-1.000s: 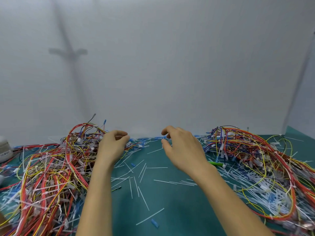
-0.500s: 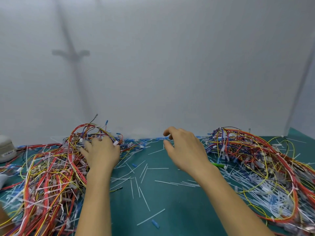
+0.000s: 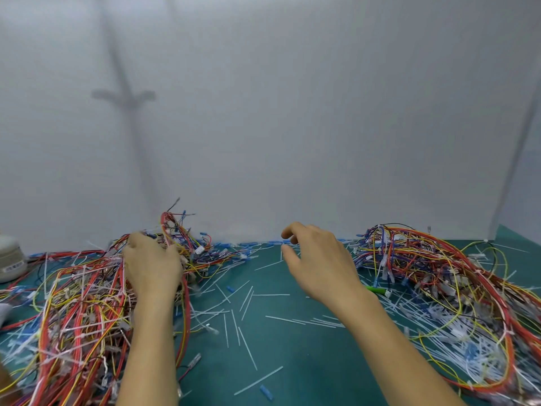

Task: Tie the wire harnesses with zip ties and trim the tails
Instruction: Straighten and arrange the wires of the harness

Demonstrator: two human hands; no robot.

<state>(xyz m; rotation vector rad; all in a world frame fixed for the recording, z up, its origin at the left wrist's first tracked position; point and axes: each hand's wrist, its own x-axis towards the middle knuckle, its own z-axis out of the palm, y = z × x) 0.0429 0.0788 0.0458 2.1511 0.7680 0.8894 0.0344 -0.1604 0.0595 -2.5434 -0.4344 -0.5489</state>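
My left grip is clutching wires in the left pile; my right grip is hovering loosely open above the green tabletop.

The surface is covered by a teal mat, matt and smooth, with a rubbery or vinyl look. The wires have plastic insulation in red, yellow, blue and black, and it has a slight gloss. Their connectors are white plastic, some of it half clear. The tails are thin, flat strips of pale, translucent plastic, smooth with a faint sheen. A blue piece near the front edge looks like soft, matt plastic. A green bit by the right heap is bright, glossy plastic. The backdrop is a white sheet, matt and smooth. The casing at far left is pale, smooth plastic with a paper-like label.
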